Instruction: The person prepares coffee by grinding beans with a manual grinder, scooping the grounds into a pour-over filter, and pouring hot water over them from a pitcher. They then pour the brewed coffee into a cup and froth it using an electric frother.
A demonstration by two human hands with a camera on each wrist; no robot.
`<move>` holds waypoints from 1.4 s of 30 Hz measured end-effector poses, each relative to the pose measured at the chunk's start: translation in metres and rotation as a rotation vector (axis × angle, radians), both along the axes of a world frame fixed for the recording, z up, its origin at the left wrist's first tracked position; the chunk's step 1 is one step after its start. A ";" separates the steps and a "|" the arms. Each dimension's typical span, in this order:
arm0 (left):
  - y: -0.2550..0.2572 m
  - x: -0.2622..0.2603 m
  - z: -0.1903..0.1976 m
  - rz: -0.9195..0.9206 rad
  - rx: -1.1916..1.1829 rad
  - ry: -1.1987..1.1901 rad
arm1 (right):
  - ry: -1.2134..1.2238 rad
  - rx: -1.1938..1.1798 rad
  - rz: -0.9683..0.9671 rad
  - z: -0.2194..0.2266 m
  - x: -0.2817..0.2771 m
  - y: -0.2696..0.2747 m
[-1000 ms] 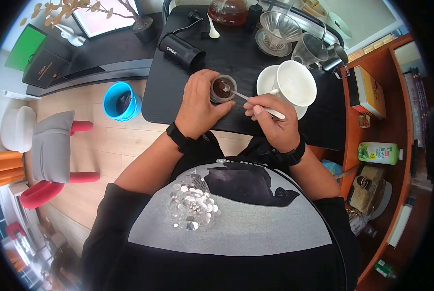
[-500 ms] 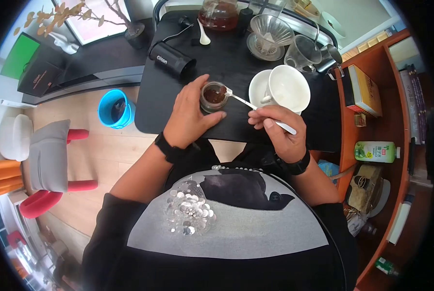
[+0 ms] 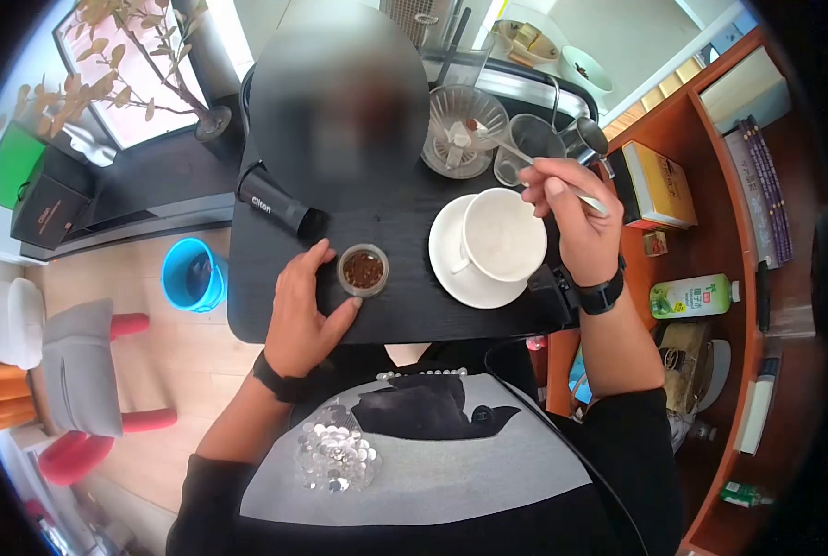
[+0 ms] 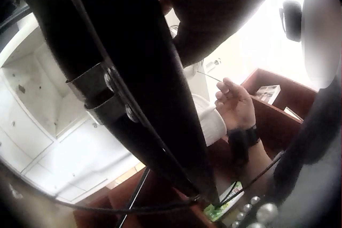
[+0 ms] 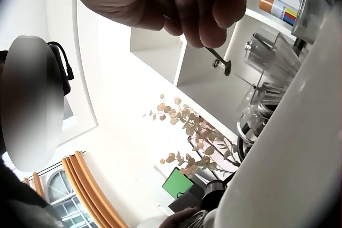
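Note:
In the head view my right hand (image 3: 576, 218) pinches a slim white-handled spoon (image 3: 511, 144), raised over the far right of the table. Brown grounds sit in the spoon's bowl, which overlaps the clear ribbed dripper (image 3: 458, 139). Below that hand is a white cup (image 3: 504, 234) on a white saucer (image 3: 446, 250). My left hand (image 3: 301, 306) rests beside a small glass jar (image 3: 363, 270) of brown grounds, thumb and forefinger spread around its near-left side, thumb tip right at the rim. In the right wrist view the spoon (image 5: 219, 59) hangs below curled fingers.
A black grinder (image 3: 280, 206) lies on the black table (image 3: 386, 320) at left. A glass pitcher (image 3: 533, 139) and a metal jug (image 3: 583, 141) stand behind the cup. An orange-brown shelf (image 3: 710, 102) borders the right side. A blurred patch covers the table's back.
My right hand has lifted the spoon from the jar and carried it right and away, over to the dripper. My left hand stays by the jar. The head view has shifted.

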State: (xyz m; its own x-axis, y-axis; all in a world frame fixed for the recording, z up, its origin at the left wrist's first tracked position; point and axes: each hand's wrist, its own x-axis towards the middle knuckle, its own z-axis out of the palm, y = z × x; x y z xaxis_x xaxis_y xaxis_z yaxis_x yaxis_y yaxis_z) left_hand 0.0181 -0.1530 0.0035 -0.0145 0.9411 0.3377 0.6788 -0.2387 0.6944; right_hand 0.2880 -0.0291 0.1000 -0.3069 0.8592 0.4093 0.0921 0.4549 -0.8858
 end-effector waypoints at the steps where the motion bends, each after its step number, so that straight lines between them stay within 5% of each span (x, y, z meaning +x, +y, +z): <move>1: 0.001 0.000 0.001 0.001 -0.008 -0.005 | -0.036 0.017 0.008 -0.002 -0.002 0.005; 19: 0.001 -0.003 0.001 -0.022 -0.009 -0.029 | -0.381 0.200 0.118 0.002 0.002 0.038; 42: 0.001 -0.004 0.003 -0.025 -0.024 -0.019 | -0.534 0.128 0.196 0.015 -0.008 0.056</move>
State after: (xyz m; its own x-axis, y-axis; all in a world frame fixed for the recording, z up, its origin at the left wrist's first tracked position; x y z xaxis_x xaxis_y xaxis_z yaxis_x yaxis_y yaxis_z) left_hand 0.0145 -0.1516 0.0068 0.0031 0.9492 0.3147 0.6591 -0.2386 0.7132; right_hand 0.2798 0.0264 0.1154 -0.6477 0.7192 0.2513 0.4139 0.6091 -0.6766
